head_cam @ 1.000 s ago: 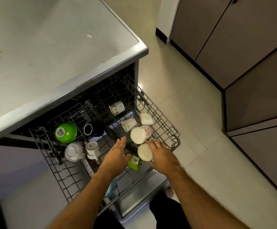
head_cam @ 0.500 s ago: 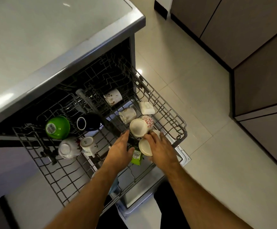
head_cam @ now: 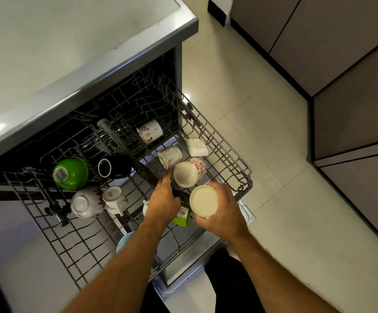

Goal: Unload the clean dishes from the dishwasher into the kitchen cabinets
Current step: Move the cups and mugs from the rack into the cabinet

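Since the earlier view my right hand (head_cam: 223,213) has lifted the plain cream ceramic cup (head_cam: 203,201) off the grey wire dishwasher rack (head_cam: 239,159); my grip is curled round it, base toward me, above the rack's near right corner. My left hand (head_cam: 163,201) has stayed low, fingers straight and holding nothing, fingertips (head_cam: 167,176) beside the red-patterned white mug (head_cam: 189,172). I count two floral white cups (head_cam: 149,131), one green bowl (head_cam: 70,173), one dark blue mug (head_cam: 113,167), one white bowl (head_cam: 85,203), and one small white mug (head_cam: 113,197).
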